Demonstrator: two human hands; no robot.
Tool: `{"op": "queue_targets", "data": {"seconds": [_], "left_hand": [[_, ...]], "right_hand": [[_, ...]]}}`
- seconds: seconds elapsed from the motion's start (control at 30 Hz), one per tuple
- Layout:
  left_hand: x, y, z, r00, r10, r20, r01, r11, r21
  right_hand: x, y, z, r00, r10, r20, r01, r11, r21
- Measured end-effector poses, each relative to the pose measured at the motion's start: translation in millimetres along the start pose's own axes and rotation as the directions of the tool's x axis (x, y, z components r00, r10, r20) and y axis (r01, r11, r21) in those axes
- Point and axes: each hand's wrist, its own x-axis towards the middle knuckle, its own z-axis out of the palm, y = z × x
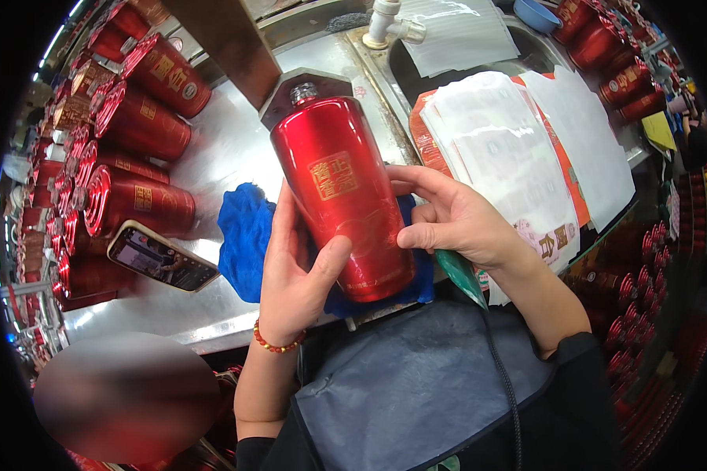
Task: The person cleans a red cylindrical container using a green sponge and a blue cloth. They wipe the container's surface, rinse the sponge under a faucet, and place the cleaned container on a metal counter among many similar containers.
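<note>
Left hand point(294, 271): clasping red bottle point(342, 204) on left side | right hand point(459, 224): pinching its right side | bottle: over blue cloth point(243, 239) on worktop point(220, 153), neck to far side | left: phone point(163, 255) | right: paper sheets point(487, 133)

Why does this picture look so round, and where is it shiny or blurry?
Head view: the wide fisheye lens bends straight edges inside dark, rounded borders. Head view: glare streaks the red bottle and white sheets. Head view: a blurred oval hides part of the lower left, while the left hand and right hand look fairly sharp.
</note>
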Motion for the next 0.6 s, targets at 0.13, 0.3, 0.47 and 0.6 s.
{"op": "queue_targets", "data": {"seconds": [0.13,0.3,0.47,0.6], "left_hand": [[-0.1,-6.7,-3.7,0.999,0.032,0.012,-0.031,0.998,-0.053],[-0.2,-3.1,-0.3,1.0,0.016,0.009,-0.016,0.999,-0.039],[0.4,-7.0,-3.6,0.999,0.035,0.023,-0.035,0.999,-0.028],[-0.5,-9.3,-6.4,0.999,0.044,0.028,-0.042,0.998,-0.052]], "right_hand": [[3.3,-3.1,-2.4,1.0,0.026,-0.008,-0.026,1.0,0.007],[7.6,-1.4,-0.1,0.999,0.038,-0.019,-0.038,0.999,0.011],[8.2,0.2,-1.5,0.998,0.048,-0.047,-0.047,0.999,0.025],[5.9,-5.1,-3.6,0.989,0.137,-0.048,-0.134,0.99,0.053]]}}
